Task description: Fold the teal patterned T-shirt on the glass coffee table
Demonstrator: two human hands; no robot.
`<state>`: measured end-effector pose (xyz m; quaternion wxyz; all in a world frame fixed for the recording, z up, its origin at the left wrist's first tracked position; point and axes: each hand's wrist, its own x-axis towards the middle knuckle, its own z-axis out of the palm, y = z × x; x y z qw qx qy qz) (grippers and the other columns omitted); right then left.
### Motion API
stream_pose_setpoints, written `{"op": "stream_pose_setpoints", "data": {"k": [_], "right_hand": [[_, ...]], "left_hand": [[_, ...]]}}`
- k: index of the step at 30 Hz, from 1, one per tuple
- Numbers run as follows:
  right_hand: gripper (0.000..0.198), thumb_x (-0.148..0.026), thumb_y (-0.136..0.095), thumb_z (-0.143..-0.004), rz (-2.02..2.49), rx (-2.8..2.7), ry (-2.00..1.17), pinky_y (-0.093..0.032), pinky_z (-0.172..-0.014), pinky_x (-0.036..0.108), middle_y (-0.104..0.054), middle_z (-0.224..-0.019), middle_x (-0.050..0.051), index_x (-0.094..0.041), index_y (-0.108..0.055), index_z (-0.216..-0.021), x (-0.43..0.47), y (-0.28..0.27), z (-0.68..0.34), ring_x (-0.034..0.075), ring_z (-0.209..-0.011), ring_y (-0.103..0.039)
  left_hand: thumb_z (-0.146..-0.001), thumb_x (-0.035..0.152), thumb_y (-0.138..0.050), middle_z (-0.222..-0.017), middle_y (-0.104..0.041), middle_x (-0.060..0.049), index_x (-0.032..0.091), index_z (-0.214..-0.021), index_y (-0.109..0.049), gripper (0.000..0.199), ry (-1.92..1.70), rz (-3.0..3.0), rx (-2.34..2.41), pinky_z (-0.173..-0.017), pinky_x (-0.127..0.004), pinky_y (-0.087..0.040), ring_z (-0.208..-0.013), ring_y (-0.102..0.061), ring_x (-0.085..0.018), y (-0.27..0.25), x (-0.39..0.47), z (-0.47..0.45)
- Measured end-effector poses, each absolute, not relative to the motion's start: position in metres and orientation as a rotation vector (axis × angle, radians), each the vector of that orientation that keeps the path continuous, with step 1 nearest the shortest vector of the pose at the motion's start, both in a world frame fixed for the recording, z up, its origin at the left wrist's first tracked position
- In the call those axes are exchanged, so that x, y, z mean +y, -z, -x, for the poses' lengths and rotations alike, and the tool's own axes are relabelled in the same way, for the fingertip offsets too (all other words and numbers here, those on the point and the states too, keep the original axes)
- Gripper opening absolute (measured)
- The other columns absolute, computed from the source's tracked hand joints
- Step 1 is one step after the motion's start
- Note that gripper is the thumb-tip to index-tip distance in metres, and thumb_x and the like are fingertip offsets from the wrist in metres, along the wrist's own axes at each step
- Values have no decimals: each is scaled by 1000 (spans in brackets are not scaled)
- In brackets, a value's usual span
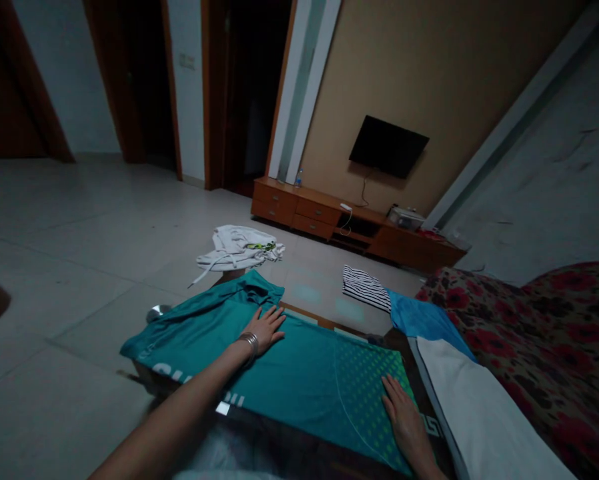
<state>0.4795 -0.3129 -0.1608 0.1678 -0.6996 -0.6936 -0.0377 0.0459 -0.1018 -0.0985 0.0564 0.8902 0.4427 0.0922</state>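
Observation:
A teal sports shirt [299, 367] with a dotted green pattern lies spread flat on a low table. My left hand [265, 328], a silver bracelet on its wrist, rests palm down on the shirt's far part, fingers spread. My right hand [403, 415] lies flat on the dotted near right part of the shirt. Neither hand grips anything.
A white garment [239, 248] sits on a stool beyond the table. A striped cloth [364, 288], a blue cloth [424, 320] and a white cloth [479, 413] lie at the right beside a floral sofa [539, 333]. A wooden TV cabinet [329, 217] stands against the wall. Tiled floor [69, 267] lies to the left.

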Motion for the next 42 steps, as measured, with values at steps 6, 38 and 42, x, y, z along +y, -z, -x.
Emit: {"op": "stream_pose_setpoints", "data": {"k": [6,38,42], "right_hand": [[55,-44,-35,-88,2018,-2015,21,-44,-105,42,-48,-140,11,-14,-55,-130,-352,169,-518,26,-128,-47],[24,-16,-60,-78,1260,-2815,-423,-40,-84,27,-68,-101,5,-19,-70,-100,-14,31,-12,19,-96,-58],[20,-20,-60,-81,1355,-2777,-445,-40,-76,23,-69,-98,4,-19,-70,-98,-2,38,-10,17,-89,-60]], "left_hand": [[-91,54,-37,-153,-28,-7,27,-142,-40,57,-426,-2662,1305,-114,-54,-13,-143,-20,-26,114,-129,-57],[-78,20,-60,-121,-63,-5,24,-114,-59,36,-415,-2002,1838,-98,-41,-32,-114,-52,-24,55,-149,202],[-81,27,-57,-103,-68,-5,22,-95,-65,17,-354,-1961,1911,-91,-41,-36,-104,-57,-25,54,-139,209]]}}
